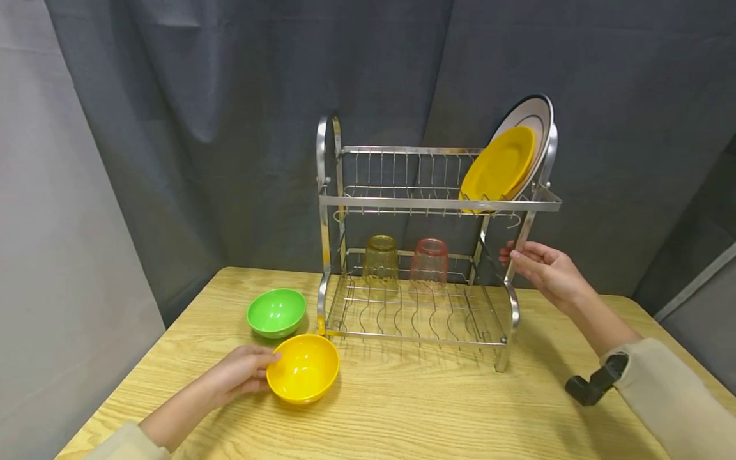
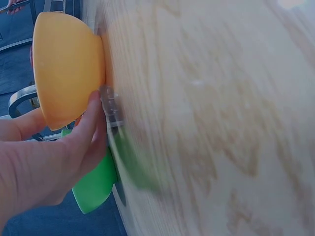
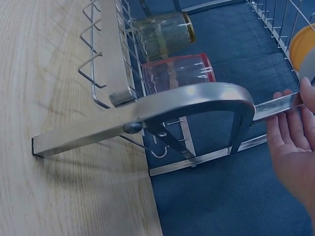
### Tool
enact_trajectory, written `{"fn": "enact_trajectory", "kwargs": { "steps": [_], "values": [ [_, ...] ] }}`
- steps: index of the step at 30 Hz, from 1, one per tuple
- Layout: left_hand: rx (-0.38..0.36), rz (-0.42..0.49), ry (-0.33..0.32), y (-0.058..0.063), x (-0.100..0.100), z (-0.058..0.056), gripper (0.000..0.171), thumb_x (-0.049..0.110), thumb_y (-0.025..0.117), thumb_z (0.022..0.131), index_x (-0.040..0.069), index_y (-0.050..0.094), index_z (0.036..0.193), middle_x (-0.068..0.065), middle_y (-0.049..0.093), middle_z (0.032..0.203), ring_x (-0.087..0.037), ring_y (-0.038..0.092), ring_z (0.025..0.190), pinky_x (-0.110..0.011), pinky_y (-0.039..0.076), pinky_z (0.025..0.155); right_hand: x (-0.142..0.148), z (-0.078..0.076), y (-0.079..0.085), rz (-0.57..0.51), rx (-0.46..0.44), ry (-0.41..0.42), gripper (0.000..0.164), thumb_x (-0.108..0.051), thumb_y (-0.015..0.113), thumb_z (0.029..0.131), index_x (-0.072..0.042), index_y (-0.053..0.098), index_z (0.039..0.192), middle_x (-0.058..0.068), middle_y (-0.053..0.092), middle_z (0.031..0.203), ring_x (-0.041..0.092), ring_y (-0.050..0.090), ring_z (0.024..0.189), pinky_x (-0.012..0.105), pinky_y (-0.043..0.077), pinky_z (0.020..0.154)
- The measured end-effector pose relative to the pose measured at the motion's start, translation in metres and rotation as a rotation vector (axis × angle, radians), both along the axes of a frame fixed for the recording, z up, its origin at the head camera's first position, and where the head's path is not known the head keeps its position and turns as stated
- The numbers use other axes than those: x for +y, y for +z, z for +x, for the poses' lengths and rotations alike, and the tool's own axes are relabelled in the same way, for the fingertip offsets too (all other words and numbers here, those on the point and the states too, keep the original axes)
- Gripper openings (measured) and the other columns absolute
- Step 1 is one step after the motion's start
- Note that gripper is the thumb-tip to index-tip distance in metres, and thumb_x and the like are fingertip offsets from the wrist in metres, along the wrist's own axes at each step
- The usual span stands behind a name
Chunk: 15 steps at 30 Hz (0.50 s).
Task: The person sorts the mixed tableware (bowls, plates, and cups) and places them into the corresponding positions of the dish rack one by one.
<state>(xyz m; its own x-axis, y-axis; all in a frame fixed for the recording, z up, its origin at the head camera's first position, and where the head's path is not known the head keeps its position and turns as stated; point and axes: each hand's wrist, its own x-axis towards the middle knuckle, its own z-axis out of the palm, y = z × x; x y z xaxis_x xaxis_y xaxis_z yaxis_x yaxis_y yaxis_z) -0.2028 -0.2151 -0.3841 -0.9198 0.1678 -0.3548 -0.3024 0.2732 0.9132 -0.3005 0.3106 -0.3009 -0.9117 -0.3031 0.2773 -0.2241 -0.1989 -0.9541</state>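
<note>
My left hand (image 1: 243, 375) pinches the left side of a yellow bowl (image 1: 306, 369), thumb at the rim and fingers lower on its outer wall. The bowl faces up near the front left foot of a two-tier metal dish rack (image 1: 414, 204). Just behind it a green bowl (image 1: 277, 313) sits on the table. At the rack's right side, my right hand (image 1: 553, 273) holds the front upright between thumb and fingers. In the right wrist view the fingers (image 3: 295, 127) lie behind this metal post (image 3: 278, 106), with the thumb partly cut off.
A yellow plate (image 1: 499, 163) and a larger white dark-rimmed plate (image 1: 537, 112) lean at the upper tier's right end. An amber cup (image 1: 381, 260) and a pink cup (image 1: 429, 263) stand upside down on the lower tier. Grey curtain (image 1: 259, 128) hangs behind the wooden table (image 1: 414, 409).
</note>
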Motion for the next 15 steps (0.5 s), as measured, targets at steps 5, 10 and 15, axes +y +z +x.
{"fn": "enact_trajectory", "kwargs": {
  "steps": [5, 10, 15],
  "values": [
    [-0.033, 0.045, -0.046, -0.0016, -0.0014, 0.0013, 0.054, 0.018, 0.051, 0.101, -0.02, 0.037, 0.137, -0.021, 0.062, 0.117, -0.015, 0.067, 0.095, -0.038, 0.06, 0.09, 0.0033, -0.002, -0.0007, -0.035, 0.0, 0.038, 0.029, 0.005, 0.048, 0.099, -0.011, 0.07, 0.108, -0.003, 0.076, 0.106, 0.007, 0.072, 0.098, 0.015, 0.056, 0.088],
    [-0.084, 0.107, -0.062, -0.0056, -0.0048, -0.0003, 0.056, 0.019, 0.052, 0.1, -0.019, 0.036, 0.137, -0.02, 0.063, 0.117, -0.016, 0.067, 0.096, -0.04, 0.059, 0.093, 0.0054, -0.0027, 0.0, -0.01, 0.008, 0.043, 0.029, 0.005, 0.048, 0.099, -0.012, 0.07, 0.108, -0.004, 0.076, 0.107, 0.007, 0.072, 0.099, 0.014, 0.056, 0.088],
    [-0.149, 0.238, -0.085, -0.0087, -0.0096, -0.0017, 0.057, 0.019, 0.052, 0.101, -0.018, 0.031, 0.139, -0.021, 0.06, 0.12, -0.019, 0.065, 0.101, -0.044, 0.055, 0.1, 0.0068, -0.0046, 0.0016, 0.075, 0.027, 0.022, 0.028, 0.003, 0.051, 0.098, -0.015, 0.072, 0.107, -0.006, 0.076, 0.105, 0.005, 0.072, 0.098, 0.012, 0.055, 0.087]
  ]
}}
